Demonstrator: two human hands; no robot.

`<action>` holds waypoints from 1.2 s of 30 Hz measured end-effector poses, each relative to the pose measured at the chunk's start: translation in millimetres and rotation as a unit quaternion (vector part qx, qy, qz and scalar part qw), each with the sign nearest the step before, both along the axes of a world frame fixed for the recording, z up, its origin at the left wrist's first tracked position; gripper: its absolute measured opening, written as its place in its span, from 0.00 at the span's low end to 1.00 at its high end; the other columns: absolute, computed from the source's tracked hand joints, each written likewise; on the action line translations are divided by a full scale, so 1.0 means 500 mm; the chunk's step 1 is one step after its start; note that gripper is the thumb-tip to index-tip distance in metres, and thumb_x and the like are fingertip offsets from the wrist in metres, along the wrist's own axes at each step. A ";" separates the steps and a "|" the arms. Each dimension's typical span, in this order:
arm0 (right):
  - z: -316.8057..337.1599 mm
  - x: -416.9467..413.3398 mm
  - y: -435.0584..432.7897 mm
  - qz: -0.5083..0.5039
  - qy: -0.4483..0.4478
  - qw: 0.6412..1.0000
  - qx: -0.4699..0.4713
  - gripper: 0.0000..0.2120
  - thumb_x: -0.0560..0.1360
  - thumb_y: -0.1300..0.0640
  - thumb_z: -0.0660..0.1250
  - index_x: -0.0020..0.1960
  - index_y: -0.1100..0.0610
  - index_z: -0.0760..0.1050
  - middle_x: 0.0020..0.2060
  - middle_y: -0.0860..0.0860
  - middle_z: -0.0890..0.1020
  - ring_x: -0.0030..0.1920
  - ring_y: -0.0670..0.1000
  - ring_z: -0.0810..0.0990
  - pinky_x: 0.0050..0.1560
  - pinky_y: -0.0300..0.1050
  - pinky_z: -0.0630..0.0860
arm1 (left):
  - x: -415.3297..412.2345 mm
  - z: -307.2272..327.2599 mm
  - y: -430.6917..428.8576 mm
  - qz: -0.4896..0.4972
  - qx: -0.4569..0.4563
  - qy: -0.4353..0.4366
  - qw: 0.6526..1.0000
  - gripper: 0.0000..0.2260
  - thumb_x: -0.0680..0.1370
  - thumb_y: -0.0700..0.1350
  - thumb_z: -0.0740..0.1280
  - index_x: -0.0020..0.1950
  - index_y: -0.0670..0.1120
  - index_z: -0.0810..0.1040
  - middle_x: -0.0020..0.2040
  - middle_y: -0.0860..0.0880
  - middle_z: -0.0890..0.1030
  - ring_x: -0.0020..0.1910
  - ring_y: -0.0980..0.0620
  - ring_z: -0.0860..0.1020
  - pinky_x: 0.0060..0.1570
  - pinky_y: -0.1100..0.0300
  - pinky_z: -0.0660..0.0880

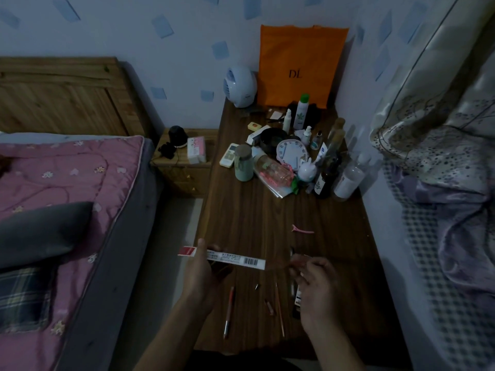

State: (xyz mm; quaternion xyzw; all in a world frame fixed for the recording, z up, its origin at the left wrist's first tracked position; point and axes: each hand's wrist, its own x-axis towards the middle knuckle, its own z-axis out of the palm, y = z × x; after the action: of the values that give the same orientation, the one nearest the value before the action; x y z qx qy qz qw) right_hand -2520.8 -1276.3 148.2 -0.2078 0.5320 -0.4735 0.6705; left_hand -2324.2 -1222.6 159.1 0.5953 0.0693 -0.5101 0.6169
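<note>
I see the left grip (203,274) clamped round a long narrow white carton (241,259) with a barcode and a red end. It is held level above the front left part of the wooden surface (254,215), and the red end pokes out past the left edge, over the strip of floor (174,236) beside the bed (80,183). The right grip (316,285) hovers just off the carton's barcode end with its fingers curled. They are blurred, so I cannot tell whether they pinch anything.

Below the hands, near the front edge, lie a red pen (229,309), a thin pencil (280,309), a small cap (257,286) and a dark tube (296,301), partly under the right grip. A pink hair clip (302,231) lies alone further back.

The middle of the surface is bare wood. Its far half is crowded with bottles (348,178), a clock (290,153) and an orange bag (300,65) against the wall. The right edge runs tight along a wall, with bedding (442,210) beyond it.
</note>
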 end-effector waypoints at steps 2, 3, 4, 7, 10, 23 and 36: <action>-0.002 -0.010 -0.019 -0.036 -0.080 0.995 0.046 0.08 0.79 0.65 0.61 0.45 0.57 0.77 0.43 0.59 0.87 0.50 0.58 0.85 0.52 0.52 0.78 | 0.003 -0.009 -0.004 0.066 -0.029 0.088 0.994 0.14 0.81 0.54 0.60 0.51 0.44 0.74 0.42 0.43 0.80 0.41 0.43 0.82 0.42 0.46 0.79; -0.005 -0.016 -0.028 -0.046 -0.104 0.991 0.066 0.08 0.80 0.63 0.60 0.47 0.57 0.77 0.41 0.58 0.87 0.49 0.57 0.86 0.51 0.51 0.78 | 0.008 -0.017 -0.005 0.083 -0.027 0.101 0.991 0.13 0.81 0.55 0.60 0.51 0.45 0.73 0.42 0.43 0.79 0.42 0.43 0.81 0.42 0.46 0.78; -0.009 -0.020 -0.036 -0.050 -0.120 0.988 0.086 0.07 0.80 0.62 0.60 0.49 0.58 0.77 0.40 0.57 0.87 0.48 0.56 0.86 0.50 0.50 0.78 | 0.012 -0.025 -0.006 0.089 -0.018 0.104 0.990 0.13 0.81 0.55 0.60 0.48 0.45 0.72 0.39 0.45 0.76 0.39 0.45 0.80 0.39 0.49 0.77; -0.029 -0.029 -0.054 -0.055 -0.132 0.981 0.135 0.06 0.80 0.58 0.63 0.53 0.57 0.77 0.41 0.55 0.82 0.41 0.52 0.82 0.43 0.45 0.78 | 0.025 -0.050 -0.001 0.070 0.002 0.093 0.993 0.18 0.78 0.58 0.61 0.35 0.49 0.69 0.30 0.51 0.66 0.26 0.54 0.67 0.24 0.60 0.67; -0.057 -0.027 -0.058 -0.026 -0.084 0.984 0.155 0.07 0.79 0.55 0.65 0.53 0.53 0.81 0.39 0.51 0.81 0.33 0.46 0.77 0.30 0.39 0.74 | 0.033 -0.066 0.004 -0.009 0.015 0.063 0.998 0.26 0.74 0.69 0.61 0.27 0.50 0.75 0.24 0.53 0.65 0.22 0.56 0.61 0.19 0.64 0.60; -0.133 0.039 -0.034 0.105 0.026 0.974 0.198 0.10 0.78 0.56 0.66 0.46 0.56 0.85 0.33 0.50 0.81 0.32 0.48 0.76 0.31 0.40 0.71 | 0.065 -0.194 0.001 -0.279 0.179 -0.231 0.915 0.08 0.81 0.49 0.60 0.53 0.47 0.77 0.49 0.45 0.82 0.47 0.46 0.82 0.52 0.45 0.79; -0.176 0.111 -0.035 0.191 0.146 0.954 0.180 0.10 0.82 0.57 0.61 0.47 0.59 0.78 0.28 0.49 0.72 0.25 0.46 0.67 0.26 0.40 0.60 | 0.099 -0.335 0.061 -0.392 0.252 -0.378 0.800 0.08 0.80 0.53 0.62 0.44 0.53 0.77 0.36 0.51 0.82 0.34 0.56 0.81 0.35 0.58 0.80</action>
State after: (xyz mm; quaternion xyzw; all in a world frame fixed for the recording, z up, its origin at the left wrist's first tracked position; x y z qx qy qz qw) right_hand -2465.3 -1293.8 60.3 -0.2483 0.6507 -0.1977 0.6898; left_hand -2274.7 -1192.1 -8.4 0.8516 -0.2828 -0.4072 0.1703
